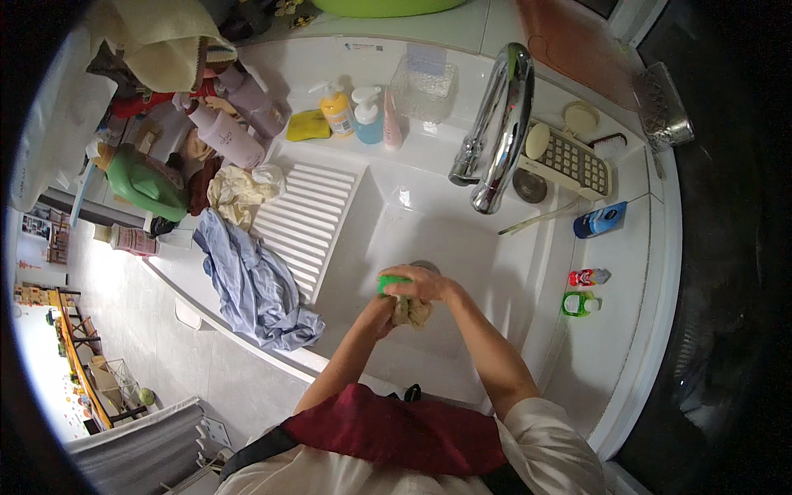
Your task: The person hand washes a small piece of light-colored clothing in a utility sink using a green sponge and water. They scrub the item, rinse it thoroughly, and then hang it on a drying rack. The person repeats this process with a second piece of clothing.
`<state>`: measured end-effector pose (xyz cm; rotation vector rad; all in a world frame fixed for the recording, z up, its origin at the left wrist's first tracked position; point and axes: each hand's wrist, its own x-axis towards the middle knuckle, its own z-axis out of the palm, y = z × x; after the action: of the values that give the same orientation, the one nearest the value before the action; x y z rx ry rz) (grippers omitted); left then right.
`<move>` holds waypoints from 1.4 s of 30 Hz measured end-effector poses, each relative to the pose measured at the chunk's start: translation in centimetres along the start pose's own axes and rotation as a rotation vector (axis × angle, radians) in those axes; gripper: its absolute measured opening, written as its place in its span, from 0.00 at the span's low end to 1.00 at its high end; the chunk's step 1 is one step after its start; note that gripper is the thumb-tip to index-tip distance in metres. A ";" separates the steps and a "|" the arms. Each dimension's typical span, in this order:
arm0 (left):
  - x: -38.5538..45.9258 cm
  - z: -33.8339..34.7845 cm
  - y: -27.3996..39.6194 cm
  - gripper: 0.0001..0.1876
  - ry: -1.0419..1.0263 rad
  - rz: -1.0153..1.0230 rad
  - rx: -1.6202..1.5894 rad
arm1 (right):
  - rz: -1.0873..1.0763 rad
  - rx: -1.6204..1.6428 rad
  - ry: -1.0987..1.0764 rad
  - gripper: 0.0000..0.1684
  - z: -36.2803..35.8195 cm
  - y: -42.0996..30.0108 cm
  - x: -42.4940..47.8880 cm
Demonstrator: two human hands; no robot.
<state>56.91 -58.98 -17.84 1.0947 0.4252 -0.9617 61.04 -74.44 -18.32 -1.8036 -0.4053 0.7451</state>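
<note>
Over the white sink basin (402, 232), my two hands meet close to the drain (428, 266). My right hand (430, 283) grips a small bright green object (390, 283), perhaps a bar of soap or a small brush; the fingers hide much of it. Below it, my left hand (378, 317) holds a bunched beige cloth (412, 311) that looks wet. Part of that hand is covered by the right hand and the green object. The cloth hangs between both hands, above the basin floor.
A ribbed washboard (309, 210) borders the basin, with a crumpled blue garment (253, 284) and a cream cloth (238, 193) beside it. The chrome faucet (504, 124) arches over the back right. Pump bottles (367, 117) line the rear ledge; a green detergent jug (145, 180) leans left.
</note>
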 end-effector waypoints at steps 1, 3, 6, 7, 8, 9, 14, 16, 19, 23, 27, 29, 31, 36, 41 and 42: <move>0.0 -0.4 -0.3 0.20 0.029 0.038 -0.011 | -0.058 -0.129 0.046 0.32 0.7 -1.2 -0.7; 0.0 -1.4 -0.9 0.21 0.083 0.115 -0.032 | -0.174 -0.389 0.142 0.33 2.1 -4.2 -2.3; 2.2 -2.8 -4.1 0.18 -0.187 0.533 -0.241 | -0.341 -0.568 0.511 0.31 4.8 -7.5 -4.4; 2.0 -1.6 -3.3 0.17 -0.250 0.421 -0.669 | -0.300 -0.558 0.634 0.30 4.5 -7.0 -4.3; 1.3 -1.1 -2.3 0.20 -0.444 0.522 -0.672 | -0.260 -0.545 0.755 0.30 4.1 -5.8 -3.7; -0.2 0.8 -1.1 0.20 -0.320 0.542 -0.577 | -0.220 -0.530 0.880 0.30 3.6 -4.4 -3.0; -1.8 4.4 2.1 0.26 -0.037 0.732 -0.444 | -0.239 -0.263 0.966 0.27 5.4 -2.8 -2.2; -0.5 1.8 1.7 0.31 -0.119 0.625 -0.441 | -0.334 -0.311 1.005 0.26 7.5 -7.7 -3.4; -2.2 2.5 1.7 0.34 -0.084 0.676 -0.069 | -0.227 -0.486 1.106 0.27 6.7 -8.1 -2.6; -2.7 2.6 -0.4 0.27 -0.181 0.701 -0.311 | -0.228 0.441 1.153 0.29 2.7 -1.8 0.9; -2.8 4.1 1.8 0.23 -0.131 0.637 -0.580 | -0.066 1.441 0.515 0.29 1.6 -0.2 0.0; -2.5 5.1 2.9 0.22 0.025 0.685 -0.516 | -0.349 0.891 0.621 0.29 4.9 1.1 0.1; -1.9 4.3 2.2 0.21 0.129 0.749 -0.390 | -0.347 0.472 0.781 0.31 7.1 -1.0 -0.8; -1.3 2.1 -1.7 0.19 0.087 0.561 -0.372 | -0.385 -0.263 1.019 0.30 7.5 -6.8 -2.6; -4.0 5.4 -1.6 0.18 0.123 0.383 -0.410 | -0.023 0.675 1.009 0.29 2.2 -2.3 -1.1; -4.1 5.4 -1.2 0.17 -0.035 0.424 -0.458 | 0.025 1.120 0.907 0.30 1.1 -0.8 -1.4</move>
<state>52.87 -62.10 -13.20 0.7071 0.3430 -0.4738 59.34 -74.18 -17.40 -0.8893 0.5594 0.0295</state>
